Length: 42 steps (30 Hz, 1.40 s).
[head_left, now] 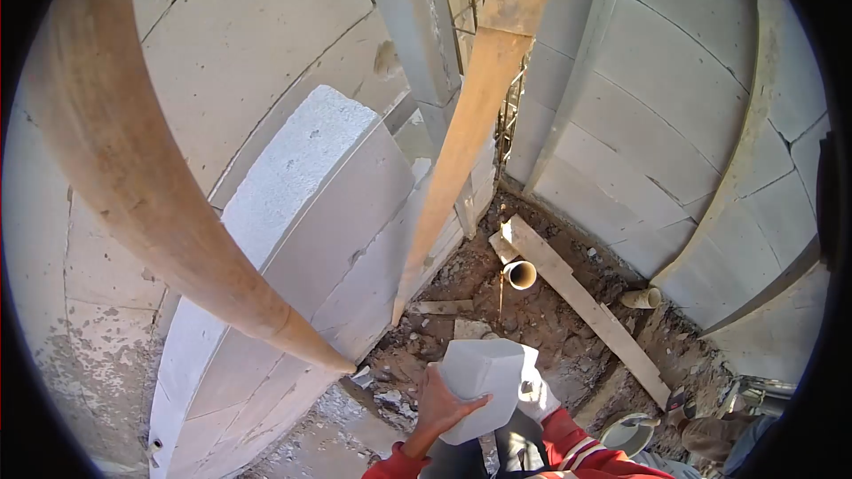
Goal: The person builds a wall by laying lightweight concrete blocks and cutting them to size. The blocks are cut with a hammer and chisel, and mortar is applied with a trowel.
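Note:
My bare left hand [442,408] grips the left side of a pale box-shaped container [484,377], its thumb lying across the near face. The container has smooth sides and rounded corners and looks like plastic; it is tilted in front of my body. On its right side is my right hand [537,397] in a white glove, fingers bent against it. Part of that grip is hidden behind the container. Red sleeves [572,443] cover my arms.
Walls of large pale blocks [661,115] meet in a corner. Timber props [461,142] slant across the left and middle. On the dirt floor lie a long plank [586,310] and an upright pipe end [520,275]. A bucket [626,433] and another person's clothing [723,439] are at lower right.

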### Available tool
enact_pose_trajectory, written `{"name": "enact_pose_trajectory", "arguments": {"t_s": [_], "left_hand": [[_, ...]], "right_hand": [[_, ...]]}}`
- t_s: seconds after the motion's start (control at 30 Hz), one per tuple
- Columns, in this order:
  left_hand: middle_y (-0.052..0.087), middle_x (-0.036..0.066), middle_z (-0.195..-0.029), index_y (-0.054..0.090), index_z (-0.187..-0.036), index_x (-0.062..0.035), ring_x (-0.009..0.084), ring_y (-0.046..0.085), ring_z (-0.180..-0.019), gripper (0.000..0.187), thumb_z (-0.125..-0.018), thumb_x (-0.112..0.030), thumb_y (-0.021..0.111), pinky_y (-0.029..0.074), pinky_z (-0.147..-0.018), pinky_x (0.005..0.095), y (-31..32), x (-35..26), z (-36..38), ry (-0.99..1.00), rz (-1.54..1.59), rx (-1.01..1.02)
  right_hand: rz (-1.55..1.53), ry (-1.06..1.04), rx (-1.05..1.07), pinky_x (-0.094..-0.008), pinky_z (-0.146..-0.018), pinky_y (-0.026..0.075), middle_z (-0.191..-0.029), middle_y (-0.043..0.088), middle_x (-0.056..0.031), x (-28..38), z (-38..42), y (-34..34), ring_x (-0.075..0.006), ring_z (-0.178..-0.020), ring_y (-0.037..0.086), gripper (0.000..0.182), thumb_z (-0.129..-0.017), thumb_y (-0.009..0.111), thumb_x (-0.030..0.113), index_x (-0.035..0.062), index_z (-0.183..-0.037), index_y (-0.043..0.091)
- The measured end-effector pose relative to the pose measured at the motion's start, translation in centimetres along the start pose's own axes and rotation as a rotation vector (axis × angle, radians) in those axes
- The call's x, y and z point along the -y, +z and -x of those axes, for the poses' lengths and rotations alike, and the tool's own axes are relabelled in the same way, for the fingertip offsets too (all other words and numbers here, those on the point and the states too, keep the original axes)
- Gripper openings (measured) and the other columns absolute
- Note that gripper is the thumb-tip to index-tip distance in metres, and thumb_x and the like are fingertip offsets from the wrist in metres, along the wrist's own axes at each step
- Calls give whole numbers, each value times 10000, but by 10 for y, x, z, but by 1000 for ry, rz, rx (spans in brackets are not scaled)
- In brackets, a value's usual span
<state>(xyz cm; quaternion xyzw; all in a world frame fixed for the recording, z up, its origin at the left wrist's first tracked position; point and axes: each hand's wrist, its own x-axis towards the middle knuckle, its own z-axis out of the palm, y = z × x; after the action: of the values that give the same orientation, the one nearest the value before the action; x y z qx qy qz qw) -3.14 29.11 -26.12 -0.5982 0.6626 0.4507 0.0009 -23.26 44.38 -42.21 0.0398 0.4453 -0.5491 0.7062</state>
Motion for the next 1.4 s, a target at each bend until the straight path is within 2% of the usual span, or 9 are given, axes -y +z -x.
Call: {"name": "enact_pose_trajectory", "arguments": {"t_s": [0.13, 0.27, 0.47, 0.73, 0.87, 0.9, 1.13, 1.23, 1.4], "left_hand": [[549, 284, -1286, 376, -1411, 90, 401, 583, -1226, 1137, -642, -515, 956, 445, -1071, 482, -64, -80, 49, 205, -164, -3], [463, 305, -1436, 262, -1512, 93, 454, 469, -1385, 1254, -658, -494, 969, 371, -1175, 493, -130, -100, 119, 401, 559, 213], [392, 293, -1485, 274, -1537, 0, 472, 413, -1362, 1235, -634, -451, 984, 355, -1112, 577, -145, -121, 203, 671, 69, -455], [456, 345, -1416, 260, -1522, 146, 483, 538, -1240, 1228, -653, -399, 935, 440, -1036, 556, -236, -136, 207, 824, -46, -1124], [496, 305, -1439, 282, -1547, 116, 366, 549, -1316, 1260, -591, -334, 966, 408, -1123, 463, -317, -130, 221, 752, 244, -843], [496, 305, -1439, 282, -1547, 116, 366, 549, -1316, 1260, -591, -334, 966, 408, -1123, 463, -328, -126, 220, 736, 238, -877], [595, 269, -1314, 330, -1510, 129, 308, 618, -1213, 1103, -771, -483, 874, 468, -1052, 416, -362, -102, 245, 568, 517, -722], [580, 278, -1344, 342, -1514, 122, 318, 607, -1234, 1084, -812, -554, 816, 457, -1064, 420, -373, -100, 254, 637, 642, -637], [558, 282, -1390, 406, -1498, 112, 346, 597, -1248, 1064, -795, -584, 798, 437, -1082, 436, -372, -75, 251, 740, 556, -722]], "right_hand": [[-4, 74, 82, -411, -1095, 478, -1523, 505, -114, 10, 23, 52, -255, -1356, 524, 757, -971, 704, 382, 99, -1585, 364], [58, 108, 162, -430, -1098, 474, -1519, 510, -108, 24, 57, 108, -260, -1355, 527, 748, -977, 690, 407, 103, -1580, 370], [166, 84, 368, -459, -1101, 468, -1512, 517, -99, 46, 101, 206, -268, -1353, 531, 736, -986, 669, 445, 109, -1573, 380], [193, -124, 564, -497, -1105, 460, -1503, 526, -86, 95, 116, 331, -279, -1351, 536, 724, -999, 642, 495, 117, -1564, 392], [1, -289, 519, -511, -1097, 472, -1528, 493, -88, 115, 109, 370, -299, -1361, 531, 824, -973, 649, 569, 131, -1593, 330], [36, -360, 678, -487, -1188, 373, -1586, 429, -112, 122, 106, 370, -308, -1430, 445, 700, -1049, 489, 550, 135, -1591, 331], [250, -345, 731, -524, -1113, 466, -1571, 463, -109, 91, 122, 421, -315, -1370, 533, 803, -972, 687, 478, 148, -1602, 316], [-21, 21, 745, -593, -1036, 502, -1566, 473, -115, 69, 140, 438, -372, -1339, 555, 834, -949, 663, 586, 160, -1590, 339], [37, 71, 712, -590, -1033, 510, -1546, 486, -127, 66, 149, 458, -380, -1325, 566, 860, -939, 678, 587, 149, -1589, 326]]}}
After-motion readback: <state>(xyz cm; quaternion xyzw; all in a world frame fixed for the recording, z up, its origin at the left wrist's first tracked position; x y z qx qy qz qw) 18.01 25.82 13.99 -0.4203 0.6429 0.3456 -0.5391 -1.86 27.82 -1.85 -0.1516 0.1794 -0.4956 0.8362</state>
